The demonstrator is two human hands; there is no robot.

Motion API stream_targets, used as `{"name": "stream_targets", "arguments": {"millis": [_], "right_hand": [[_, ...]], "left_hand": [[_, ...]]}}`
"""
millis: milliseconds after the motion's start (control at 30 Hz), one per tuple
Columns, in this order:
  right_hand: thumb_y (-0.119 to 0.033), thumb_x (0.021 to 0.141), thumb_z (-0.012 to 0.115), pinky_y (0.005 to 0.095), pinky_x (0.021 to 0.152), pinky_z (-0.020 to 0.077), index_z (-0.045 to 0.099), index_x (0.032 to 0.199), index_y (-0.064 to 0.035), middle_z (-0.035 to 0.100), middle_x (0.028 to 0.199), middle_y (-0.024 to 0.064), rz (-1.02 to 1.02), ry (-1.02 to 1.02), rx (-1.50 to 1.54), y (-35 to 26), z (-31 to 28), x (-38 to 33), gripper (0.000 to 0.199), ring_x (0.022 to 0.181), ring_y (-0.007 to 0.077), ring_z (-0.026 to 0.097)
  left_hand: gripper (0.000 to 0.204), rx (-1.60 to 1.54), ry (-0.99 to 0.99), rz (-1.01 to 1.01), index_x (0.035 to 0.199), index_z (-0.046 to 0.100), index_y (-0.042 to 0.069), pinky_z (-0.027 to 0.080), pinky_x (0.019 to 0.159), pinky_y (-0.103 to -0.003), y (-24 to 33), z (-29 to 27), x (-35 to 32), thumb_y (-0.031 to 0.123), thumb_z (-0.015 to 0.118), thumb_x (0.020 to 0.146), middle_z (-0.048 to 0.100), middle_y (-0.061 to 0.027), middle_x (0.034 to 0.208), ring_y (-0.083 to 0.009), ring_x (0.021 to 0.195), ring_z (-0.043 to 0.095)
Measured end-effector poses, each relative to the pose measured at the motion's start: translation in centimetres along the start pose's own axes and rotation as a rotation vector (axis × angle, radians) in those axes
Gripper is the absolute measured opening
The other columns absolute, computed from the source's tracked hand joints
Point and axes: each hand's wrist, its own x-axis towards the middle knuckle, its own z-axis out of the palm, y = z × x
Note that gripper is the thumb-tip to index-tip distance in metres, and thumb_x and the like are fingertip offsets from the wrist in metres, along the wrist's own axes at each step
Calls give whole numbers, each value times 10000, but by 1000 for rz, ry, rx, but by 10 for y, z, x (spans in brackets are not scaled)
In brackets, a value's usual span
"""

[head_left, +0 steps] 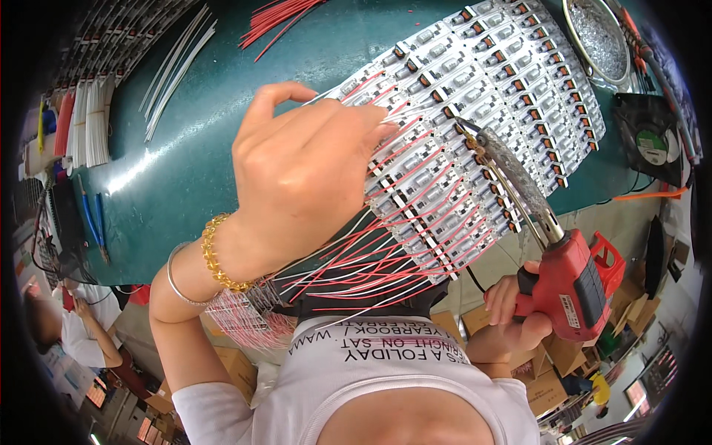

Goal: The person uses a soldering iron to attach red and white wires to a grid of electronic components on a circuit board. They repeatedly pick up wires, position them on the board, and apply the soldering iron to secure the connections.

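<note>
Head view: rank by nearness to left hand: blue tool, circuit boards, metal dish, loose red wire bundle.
From the left hand:
1. Circuit boards: at the fingertips, rightward
2. Loose red wire bundle: beyond, top edge
3. Blue tool: left side
4. Metal dish: far upper right

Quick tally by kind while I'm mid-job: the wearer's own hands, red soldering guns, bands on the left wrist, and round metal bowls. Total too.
Hands: 2 (left hand, right hand)
Red soldering gun: 1
Wrist bands: 2 (yellow beaded bracelet, silver bangle)
Round metal bowl: 1
Total: 6
</note>
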Motion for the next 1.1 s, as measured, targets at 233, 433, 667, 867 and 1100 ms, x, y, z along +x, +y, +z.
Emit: {"name": "stream_targets", "arguments": {"millis": [233,433,667,867,1100], "right_hand": [[-677,832,574,248,442,409,387,1290,94,462,498,-30,12,33,58,3,-2,-7,916,394,103,460],[-704,820,557,253,466,410,395,1290,75,458,497,-35,-53,-119,-273,35,-53,-27,924,408,107,455],[-685,821,572,256,457,393,443,1225,51,461,500,-29,43,-76,-57,10,-12,-15,850,412,110,447],[-680,823,575,257,456,392,392,1276,53,458,498,-24,60,-74,87,19,-23,-20,881,416,111,447],[-699,816,564,259,459,399,384,1291,55,450,493,-26,17,-33,16,12,-18,-18,909,404,112,442]], "left_hand": [[89,-76,-32,-59,755,700,52,420,723,-319,9,-2,2,7,759,706,633,-38,732,-189,678,553],[111,-162,-138,-130,719,669,59,369,773,-326,13,4,-4,51,775,686,567,-23,731,-192,694,528],[130,-123,-112,-82,684,634,62,362,758,-340,17,11,-3,44,763,686,542,-27,707,-202,674,513],[137,-105,-106,-71,679,626,61,363,754,-342,18,11,-3,42,762,680,540,-33,708,-213,678,517],[136,-99,-107,-57,684,628,57,370,754,-345,18,12,-3,44,763,682,549,-38,717,-217,691,525]]}}
